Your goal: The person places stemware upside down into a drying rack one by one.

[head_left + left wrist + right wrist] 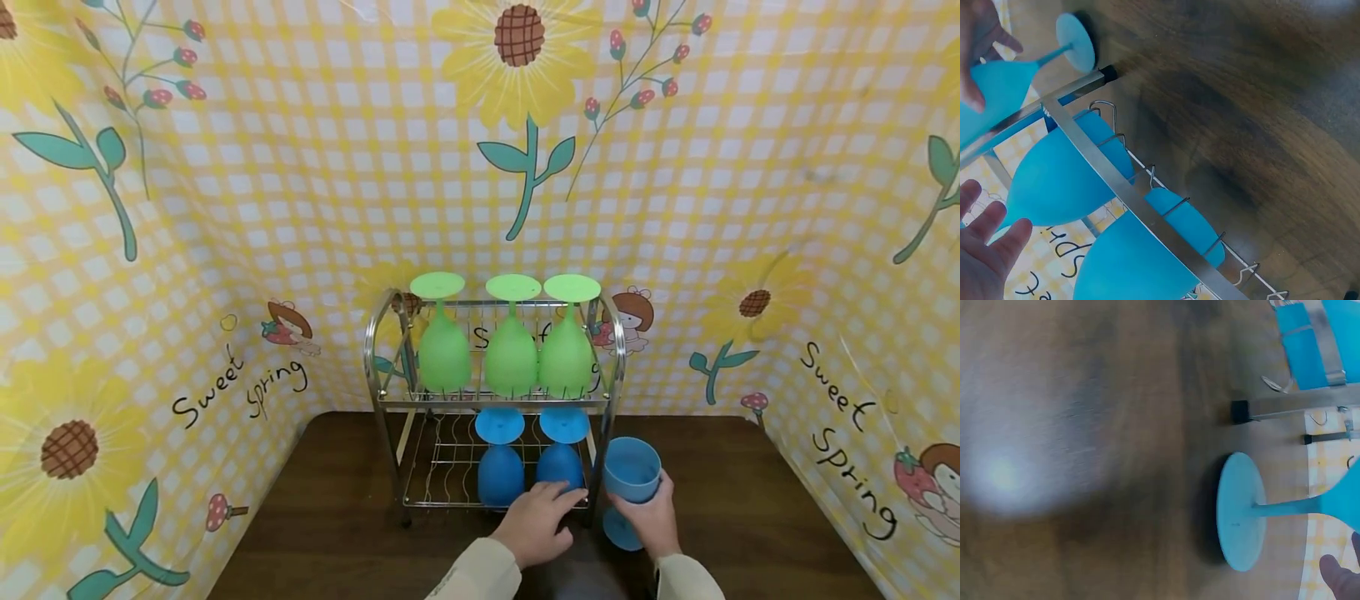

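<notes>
My right hand [654,514] grips the bowl of a blue plastic goblet [632,469] that stands upright just right of the metal rack. The round foot [1241,512] of that goblet is at the wooden tabletop; whether it touches is hard to tell. In front of the rack's lower shelf, my left hand [534,523] has its fingers spread beside the right-hand upside-down blue goblet [559,467], holding nothing. A second upside-down blue goblet [501,477] sits to its left on that shelf.
A two-tier chrome rack [487,405] stands on the dark wooden table [322,508]. Upside down on its upper tier are three green goblets [512,357]. Yellow checked cloth with printed flowers [337,208] hangs behind and at both sides.
</notes>
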Motion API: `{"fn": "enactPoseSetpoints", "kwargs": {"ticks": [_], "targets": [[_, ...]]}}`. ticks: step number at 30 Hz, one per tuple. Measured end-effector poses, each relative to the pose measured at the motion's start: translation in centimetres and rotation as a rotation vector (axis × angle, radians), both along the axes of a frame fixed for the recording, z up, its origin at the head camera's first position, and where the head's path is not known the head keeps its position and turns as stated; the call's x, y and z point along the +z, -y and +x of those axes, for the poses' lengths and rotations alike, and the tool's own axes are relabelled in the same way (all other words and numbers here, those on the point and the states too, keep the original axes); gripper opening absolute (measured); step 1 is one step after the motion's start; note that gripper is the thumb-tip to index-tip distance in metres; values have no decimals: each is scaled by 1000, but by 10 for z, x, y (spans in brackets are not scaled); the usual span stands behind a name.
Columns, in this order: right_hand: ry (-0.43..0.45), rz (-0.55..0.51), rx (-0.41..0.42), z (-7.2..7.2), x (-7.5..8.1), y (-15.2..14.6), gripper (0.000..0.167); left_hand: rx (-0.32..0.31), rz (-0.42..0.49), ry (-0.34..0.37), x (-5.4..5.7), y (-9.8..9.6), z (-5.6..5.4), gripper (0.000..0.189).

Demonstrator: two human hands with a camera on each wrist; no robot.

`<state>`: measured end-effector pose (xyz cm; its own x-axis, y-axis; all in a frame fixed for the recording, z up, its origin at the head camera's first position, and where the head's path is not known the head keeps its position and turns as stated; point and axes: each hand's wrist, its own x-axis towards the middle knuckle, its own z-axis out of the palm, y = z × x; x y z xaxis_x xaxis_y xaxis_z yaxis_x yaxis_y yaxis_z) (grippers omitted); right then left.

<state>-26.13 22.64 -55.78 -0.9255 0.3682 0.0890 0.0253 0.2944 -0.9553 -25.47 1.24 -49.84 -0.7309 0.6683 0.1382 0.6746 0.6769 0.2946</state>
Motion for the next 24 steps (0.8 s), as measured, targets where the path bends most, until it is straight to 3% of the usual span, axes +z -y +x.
{"fn": "enactPoseSetpoints", "kwargs": {"ticks": [9, 11, 17, 19, 24], "targets": [[-191, 18, -65, 27, -4, 9, 95, -19, 98, 55, 4, 7, -1, 65], [-190, 40, -54, 34, -5, 13, 97, -27, 102, 64, 6, 10, 0, 67], [-90, 206, 37, 53, -10, 26, 98, -52, 124, 77, 10, 18, 1, 74], [-91, 283, 75, 55, -11, 30, 95, -66, 162, 78, 11, 19, 1, 77], [-166, 516, 168, 58, -12, 40, 90, -91, 319, 190, 11, 24, 5, 83]]}}
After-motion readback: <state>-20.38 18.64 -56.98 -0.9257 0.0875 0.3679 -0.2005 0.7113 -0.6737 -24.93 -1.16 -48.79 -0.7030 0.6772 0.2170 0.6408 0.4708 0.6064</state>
